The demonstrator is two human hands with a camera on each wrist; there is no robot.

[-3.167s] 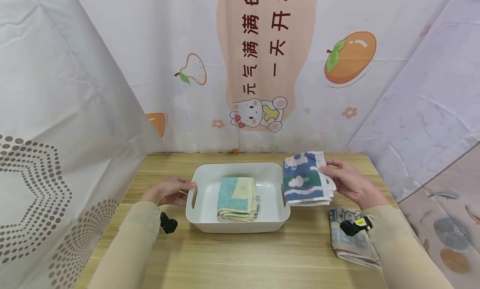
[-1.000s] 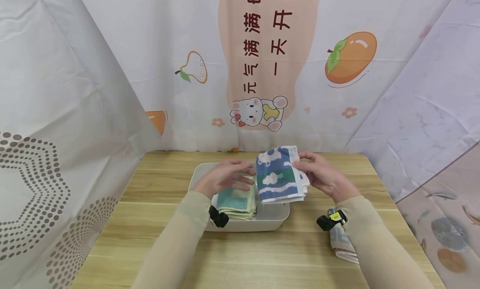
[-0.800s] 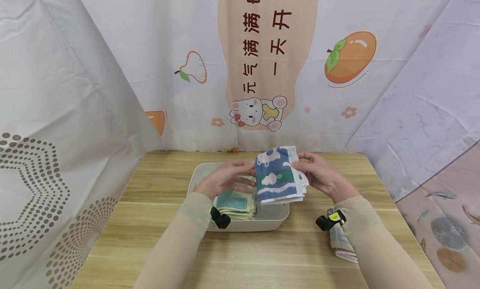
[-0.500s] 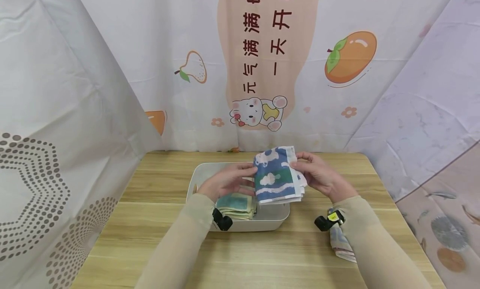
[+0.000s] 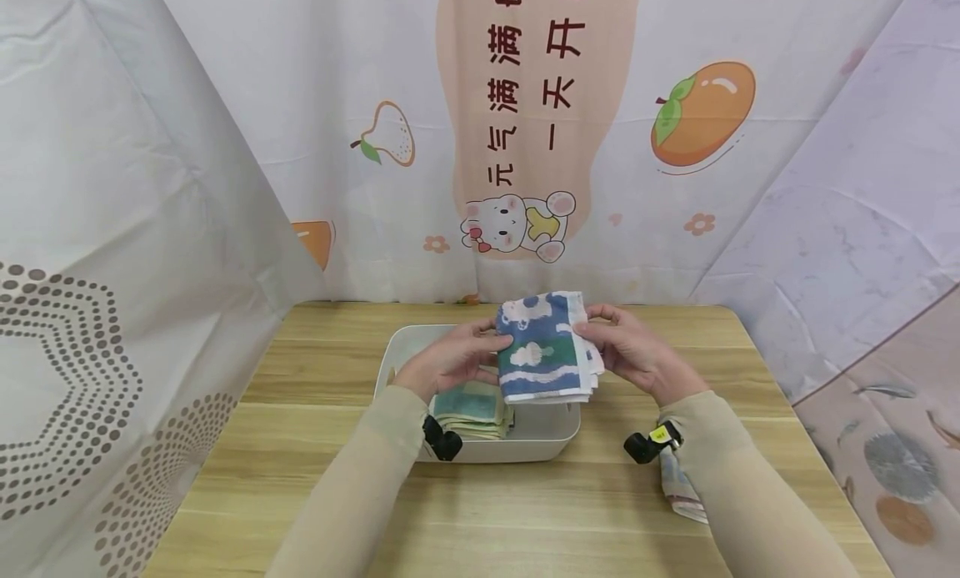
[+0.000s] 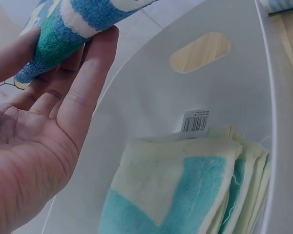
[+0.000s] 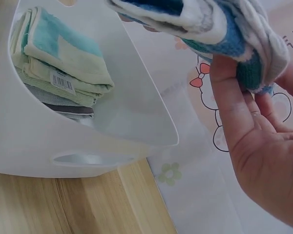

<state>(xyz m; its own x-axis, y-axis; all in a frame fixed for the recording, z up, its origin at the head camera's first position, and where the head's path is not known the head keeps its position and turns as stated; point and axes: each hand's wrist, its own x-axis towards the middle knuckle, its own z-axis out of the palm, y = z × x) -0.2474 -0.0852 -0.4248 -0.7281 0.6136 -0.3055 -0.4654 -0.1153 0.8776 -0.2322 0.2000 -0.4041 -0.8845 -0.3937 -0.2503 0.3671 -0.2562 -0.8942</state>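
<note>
Two hands, one blue towel

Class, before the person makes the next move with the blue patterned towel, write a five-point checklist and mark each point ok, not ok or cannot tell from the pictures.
1. Left hand has the blue towel: ok, thumb on top, fingers underneath.
2. Right hand has the opposite side: ok, it pinches the white-edged end.
3. Blue towel's layers line up at the right-hand end: not ok, they stick out unevenly.
4. Bare floor in the white basket beside the towel stack: ok, the right wrist view shows some.
5. Towel on the table neatly folded: cannot tell, the right sleeve hides much of it.
</note>
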